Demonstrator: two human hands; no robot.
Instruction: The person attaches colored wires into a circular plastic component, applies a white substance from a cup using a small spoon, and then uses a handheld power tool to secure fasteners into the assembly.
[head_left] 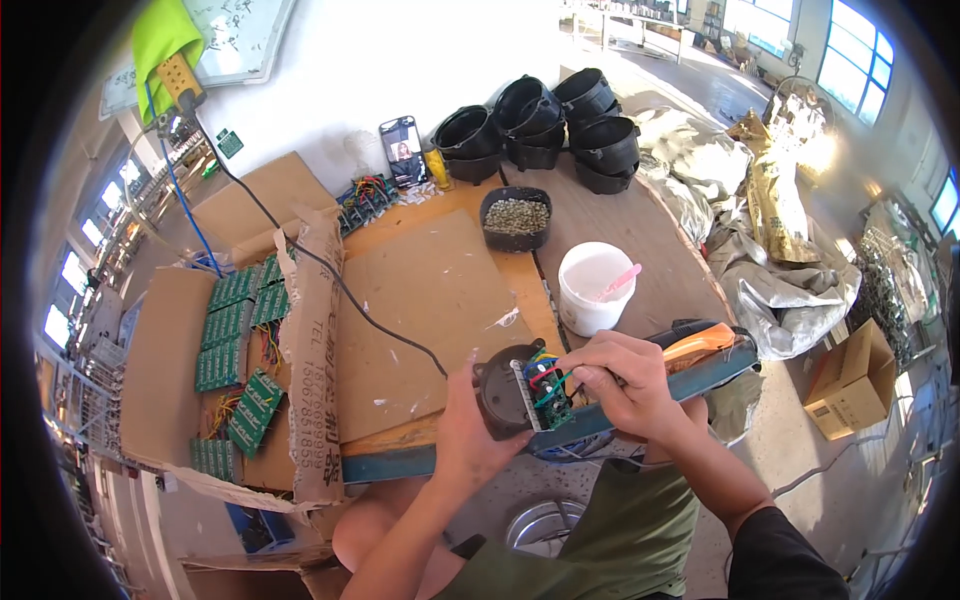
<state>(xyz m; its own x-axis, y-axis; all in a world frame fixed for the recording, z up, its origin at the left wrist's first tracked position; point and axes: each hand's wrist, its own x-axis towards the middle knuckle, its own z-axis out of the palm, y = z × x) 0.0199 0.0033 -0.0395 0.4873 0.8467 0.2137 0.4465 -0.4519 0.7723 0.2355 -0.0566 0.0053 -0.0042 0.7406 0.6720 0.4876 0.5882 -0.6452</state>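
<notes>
My left hand (470, 425) grips a round black plastic housing (505, 392) at the front edge of the table. Against the housing's right side stands a small green circuit board (553, 405), with red, blue and yellow wires (545, 370) on it. My right hand (625, 380) is closed in a pinch at the board's right side. What sits between its fingertips is too small to make out. Just beyond my hands lies a sheet of brown cardboard (430, 310) on the wooden tabletop.
An open carton (318, 400) holds several green circuit boards (225, 335). A white bucket (585, 312) with a pink stick, a black bowl (515, 235) of small pellets, stacked black housings (530, 110) and a phone (403, 150) stand beyond. An orange-handled tool (700, 343) lies right; a black cable (340, 275) crosses the carton.
</notes>
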